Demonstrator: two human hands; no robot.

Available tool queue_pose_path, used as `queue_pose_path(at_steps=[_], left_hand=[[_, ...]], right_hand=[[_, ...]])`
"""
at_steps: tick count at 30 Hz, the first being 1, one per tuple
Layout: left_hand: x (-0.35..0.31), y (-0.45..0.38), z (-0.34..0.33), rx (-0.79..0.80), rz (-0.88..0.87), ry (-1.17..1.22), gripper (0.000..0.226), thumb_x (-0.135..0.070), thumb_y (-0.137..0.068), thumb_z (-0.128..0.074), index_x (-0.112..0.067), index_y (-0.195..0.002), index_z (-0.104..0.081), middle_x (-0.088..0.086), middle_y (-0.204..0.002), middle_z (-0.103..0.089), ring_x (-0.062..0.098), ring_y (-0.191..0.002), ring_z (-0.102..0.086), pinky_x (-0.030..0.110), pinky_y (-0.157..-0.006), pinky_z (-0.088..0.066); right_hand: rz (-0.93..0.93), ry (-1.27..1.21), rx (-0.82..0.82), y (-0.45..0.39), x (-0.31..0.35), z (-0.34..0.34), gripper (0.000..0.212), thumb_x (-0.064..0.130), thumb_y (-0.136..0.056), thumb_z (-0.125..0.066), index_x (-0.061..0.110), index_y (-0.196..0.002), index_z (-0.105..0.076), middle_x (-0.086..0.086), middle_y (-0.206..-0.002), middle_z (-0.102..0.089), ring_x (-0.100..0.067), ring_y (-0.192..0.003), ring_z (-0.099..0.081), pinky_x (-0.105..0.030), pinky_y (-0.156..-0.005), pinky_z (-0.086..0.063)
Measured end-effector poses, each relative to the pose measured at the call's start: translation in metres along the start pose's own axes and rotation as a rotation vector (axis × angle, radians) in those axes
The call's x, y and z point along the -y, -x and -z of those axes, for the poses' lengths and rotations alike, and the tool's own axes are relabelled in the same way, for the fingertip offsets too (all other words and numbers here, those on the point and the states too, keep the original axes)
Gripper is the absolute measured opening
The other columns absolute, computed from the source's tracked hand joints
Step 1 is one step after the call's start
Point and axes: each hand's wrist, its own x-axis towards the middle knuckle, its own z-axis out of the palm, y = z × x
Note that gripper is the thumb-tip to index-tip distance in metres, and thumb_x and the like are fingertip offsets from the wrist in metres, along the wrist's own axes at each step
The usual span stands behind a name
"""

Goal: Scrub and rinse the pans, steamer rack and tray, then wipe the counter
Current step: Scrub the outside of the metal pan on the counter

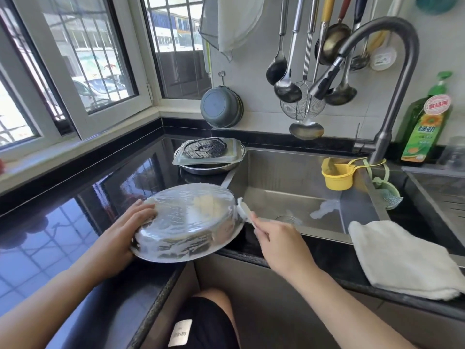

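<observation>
A round steel pan is held upside down over the counter edge, its base streaked with soap foam. My left hand grips its left rim. My right hand holds a white brush whose head touches the pan's right side. Behind, at the sink's left corner, a black perforated steamer rack lies on a rectangular tray, which sits on another steel pan.
The steel sink lies to the right, with a grey faucet over it. A yellow cup hangs inside. A white cloth drapes the sink's front edge. A green detergent bottle stands at back right. Ladles hang on the wall.
</observation>
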Motion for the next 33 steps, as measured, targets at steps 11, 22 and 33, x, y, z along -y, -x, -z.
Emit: queue_pose_path(at_steps=[11, 22, 33], left_hand=[[0.022, -0.01, 0.021, 0.142, 0.345, -0.089, 0.076, 0.003, -0.09, -0.061, -0.034, -0.153, -0.044, -0.014, -0.155, -0.039, 0.022, -0.143, -0.045, 0.032, -0.117, -0.031], [-0.038, -0.068, -0.014, 0.085, 0.727, 0.111, 0.045, -0.031, -0.11, -0.038, -0.022, -0.153, -0.044, 0.025, -0.151, -0.044, 0.038, -0.14, -0.036, 0.037, -0.116, -0.025], [-0.045, -0.065, -0.011, 0.26, 0.667, 0.063, 0.052, -0.043, -0.11, -0.024, -0.029, -0.16, -0.028, 0.008, -0.166, -0.028, 0.033, -0.153, -0.019, 0.042, -0.123, -0.011]], right_hand=[[0.026, 0.075, 0.186, 0.041, 0.026, -0.017, 0.047, 0.038, -0.103, -0.046, 0.053, -0.147, -0.037, 0.007, -0.08, -0.047, -0.029, -0.088, -0.06, -0.04, -0.079, -0.047], [-0.132, 0.096, 0.134, -0.019, 0.034, -0.031, 0.049, 0.024, -0.102, -0.045, 0.045, -0.146, -0.047, -0.01, -0.102, -0.071, -0.038, -0.1, -0.061, -0.04, -0.08, -0.049], [-0.073, 0.404, 0.314, -0.053, 0.033, 0.021, 0.04, 0.033, -0.104, -0.045, 0.049, -0.14, -0.052, -0.008, -0.132, -0.063, -0.037, -0.113, -0.061, -0.04, -0.084, -0.05]])
